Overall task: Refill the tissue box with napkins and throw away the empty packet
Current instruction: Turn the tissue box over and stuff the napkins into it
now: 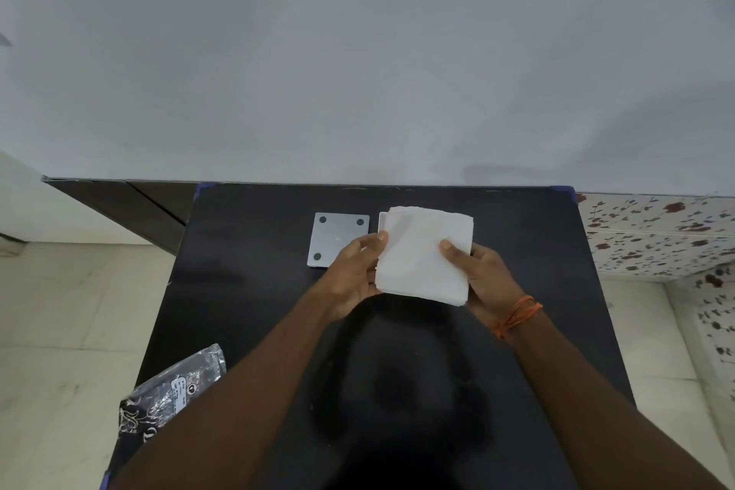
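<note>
I have the napkin stack (pixel 421 255) out of its wrapper and lifted above the bench (pixel 529 235), held between both hands. My left hand (pixel 354 274) clamps its 9 o'clock edge, thumb on top and the other fingers hidden beneath; my right hand (pixel 483 276) grips the 3 o'clock edge the same way. Behind the stack, toward 12 o'clock, a white edge of what I take to be the tissue box (pixel 382 220) peeks out, mostly covered. Its grey base plate (pixel 338 237) lies just beside it at 9 o'clock, feet up. So the box looks open and unfilled: loading and closing remain. The empty packet (pixel 175 390) sits at 7 o'clock on the bench edge, not yet thrown away.
</note>
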